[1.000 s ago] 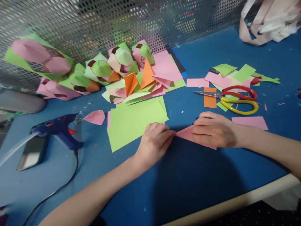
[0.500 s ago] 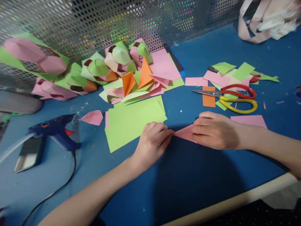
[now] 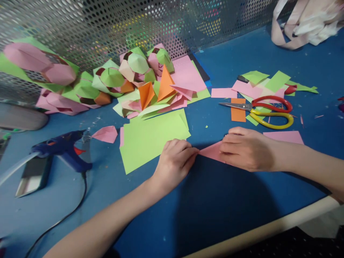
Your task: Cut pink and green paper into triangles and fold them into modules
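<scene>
A folded pink paper triangle (image 3: 212, 151) lies on the blue table (image 3: 215, 200) between my hands. My left hand (image 3: 176, 161) has its fingers curled and pinches the triangle's left tip. My right hand (image 3: 245, 148) lies over the right part of the pink paper, fingers pressed together on it, and hides most of it. A stack of green paper sheets (image 3: 150, 138) sits just left of my left hand, partly under its knuckles.
Red-and-yellow scissors (image 3: 266, 109) lie among pink, green and orange scraps at the right. A blue glue gun (image 3: 63, 148) with a cable rests at the left. Folded paper shapes (image 3: 139, 79) pile along a perforated metal wall. A pink sheet (image 3: 285, 137) lies behind my right wrist.
Both hands have stayed on the pink triangle almost without moving; the view has only shifted slightly.
</scene>
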The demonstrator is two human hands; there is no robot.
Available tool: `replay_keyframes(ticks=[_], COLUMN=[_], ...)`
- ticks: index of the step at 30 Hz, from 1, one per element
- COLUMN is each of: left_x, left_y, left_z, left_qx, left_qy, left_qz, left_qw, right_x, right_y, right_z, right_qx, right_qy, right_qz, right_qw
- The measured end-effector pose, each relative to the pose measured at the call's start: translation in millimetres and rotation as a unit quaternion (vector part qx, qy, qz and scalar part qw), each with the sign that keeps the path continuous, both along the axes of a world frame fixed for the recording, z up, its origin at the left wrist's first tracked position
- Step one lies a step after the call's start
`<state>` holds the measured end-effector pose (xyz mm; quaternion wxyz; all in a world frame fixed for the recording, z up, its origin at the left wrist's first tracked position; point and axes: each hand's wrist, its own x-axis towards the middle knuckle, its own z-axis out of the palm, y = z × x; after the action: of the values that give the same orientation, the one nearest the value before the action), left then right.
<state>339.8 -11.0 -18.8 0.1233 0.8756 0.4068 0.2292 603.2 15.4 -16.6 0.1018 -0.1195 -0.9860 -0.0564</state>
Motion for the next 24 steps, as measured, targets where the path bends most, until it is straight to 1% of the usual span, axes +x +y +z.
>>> replay_keyframes(ticks=[5,9,15,24], left_x=[-1,-3,-4,-6], left_y=[0,-1,-3,-1], left_z=[0.1,0.0,0.6,-2.8], left_qx=[-0.001,0.003,0.011,0.012], left_qy=[0.004,0.001,-0.009,0.008], left_qz=[0.001,0.006,0.009,-0.002], left_qw=[1.000,1.000,1.000,1.000], right_x=[0,0,0,1], right_y=[-2,-3,-5,-7], right_z=[3.3,4.4,9.0,13.1], right_qx=[-0.058,-0.077,-0.069,-0.049], right_qy=[-0.030,-0.027,-0.013,-0.058], right_qz=[-0.003,-0.004,-0.012,-0.012], right_qw=[0.998,0.997,0.997,0.997])
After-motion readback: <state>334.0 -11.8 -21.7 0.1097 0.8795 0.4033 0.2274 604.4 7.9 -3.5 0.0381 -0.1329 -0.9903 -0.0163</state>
